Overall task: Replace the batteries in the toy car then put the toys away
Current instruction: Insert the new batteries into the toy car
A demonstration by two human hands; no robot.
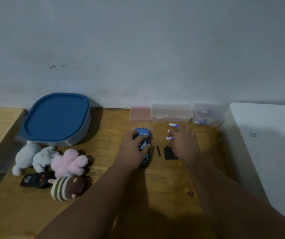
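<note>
My left hand [133, 149]: grip curled over toy car [142, 131], centre frame, pinning it to desk [104, 128]. My right hand [184, 142] over loose batteries [173, 125] just right of it; blurred, cannot tell grip.

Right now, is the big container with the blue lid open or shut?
Shut. The blue lid lies flat over the whole container, and no gap shows along the rim.

I seem to be at home: wooden counter [107, 128] against a stained wall [155, 49], plush toys [69, 163] lying left of the toy car [142, 132].
</note>
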